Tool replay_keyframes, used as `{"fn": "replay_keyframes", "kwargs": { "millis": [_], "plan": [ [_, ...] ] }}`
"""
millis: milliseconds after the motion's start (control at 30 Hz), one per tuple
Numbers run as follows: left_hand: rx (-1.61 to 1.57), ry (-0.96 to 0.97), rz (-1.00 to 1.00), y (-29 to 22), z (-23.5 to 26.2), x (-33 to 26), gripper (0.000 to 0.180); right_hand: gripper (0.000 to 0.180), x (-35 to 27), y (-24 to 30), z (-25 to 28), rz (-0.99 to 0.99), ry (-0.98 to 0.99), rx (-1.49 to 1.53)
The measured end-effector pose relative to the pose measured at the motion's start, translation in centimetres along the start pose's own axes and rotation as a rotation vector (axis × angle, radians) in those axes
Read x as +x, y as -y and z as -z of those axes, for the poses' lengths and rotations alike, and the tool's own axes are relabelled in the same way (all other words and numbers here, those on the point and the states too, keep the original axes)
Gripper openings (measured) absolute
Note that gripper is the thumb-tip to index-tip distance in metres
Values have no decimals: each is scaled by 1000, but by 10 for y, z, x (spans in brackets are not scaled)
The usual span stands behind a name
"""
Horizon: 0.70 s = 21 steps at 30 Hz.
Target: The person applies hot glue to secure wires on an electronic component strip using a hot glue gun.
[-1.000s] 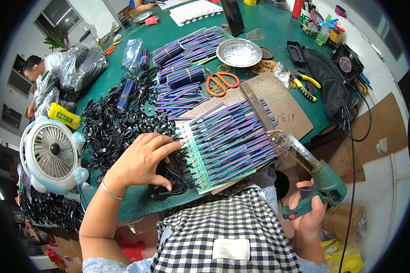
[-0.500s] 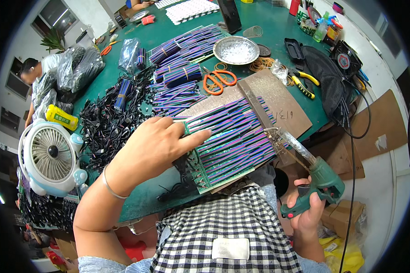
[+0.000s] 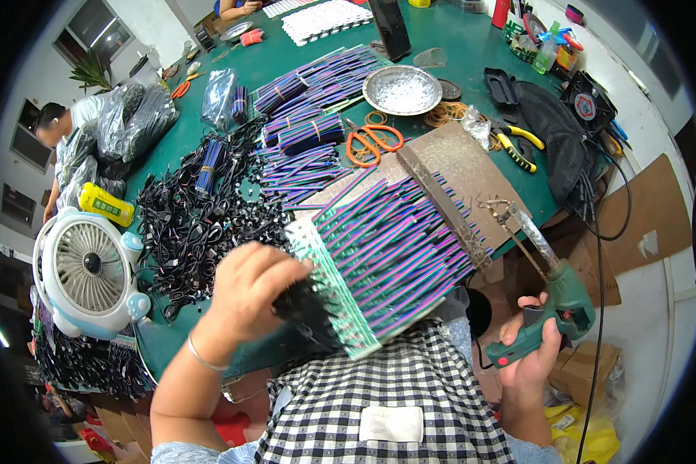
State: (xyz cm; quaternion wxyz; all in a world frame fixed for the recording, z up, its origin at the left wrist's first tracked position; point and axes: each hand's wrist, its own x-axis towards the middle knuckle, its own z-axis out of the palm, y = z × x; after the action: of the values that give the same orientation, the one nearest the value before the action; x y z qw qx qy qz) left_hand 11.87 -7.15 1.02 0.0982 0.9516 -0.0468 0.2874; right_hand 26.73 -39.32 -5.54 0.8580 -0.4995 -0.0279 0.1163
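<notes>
My left hand (image 3: 249, 288) is curled and slightly blurred beside the left edge of a green-and-white circuit board panel (image 3: 336, 288). Its fingers close on a blurred bunch of black cables (image 3: 309, 313) along that edge. Rows of purple, blue and black wires (image 3: 398, 247) run rightward from the panel, beneath a metal bar (image 3: 445, 207) lying across a brown board (image 3: 472, 166). On the right, my right hand (image 3: 530, 348) grips a green soldering gun (image 3: 568, 313). Its metal tip is just right of the bar, apart from the wires.
A heap of black cables (image 3: 182, 224) lies on the green table left of the panel. Orange scissors (image 3: 373, 145), a metal bowl (image 3: 402, 90) and yellow-handled pliers (image 3: 518, 147) are behind. A white fan (image 3: 91, 263) stands left. Farther left is another person (image 3: 66, 127).
My left hand has drawn back toward the lower left from over the wires. The panel has turned and shifted toward me. The soldering gun has moved right, away from the bar.
</notes>
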Motion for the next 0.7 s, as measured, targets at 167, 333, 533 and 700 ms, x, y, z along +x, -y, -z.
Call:
{"fn": "replay_keyframes", "kwargs": {
  "millis": [167,333,533,700],
  "plan": [
    [-22,-201,2,-6,-27,-27,49,44,0,-4,-10,-9,138,-7],
    [-211,-461,173,-16,-57,-31,58,42,-3,-10,-12,-28,149,38],
    [-86,-453,41,-10,-19,-13,59,41,-6,-10,-7,-50,142,58],
    [-41,-685,207,4,24,-8,66,41,-2,-13,-14,-76,105,72]
  ]
}}
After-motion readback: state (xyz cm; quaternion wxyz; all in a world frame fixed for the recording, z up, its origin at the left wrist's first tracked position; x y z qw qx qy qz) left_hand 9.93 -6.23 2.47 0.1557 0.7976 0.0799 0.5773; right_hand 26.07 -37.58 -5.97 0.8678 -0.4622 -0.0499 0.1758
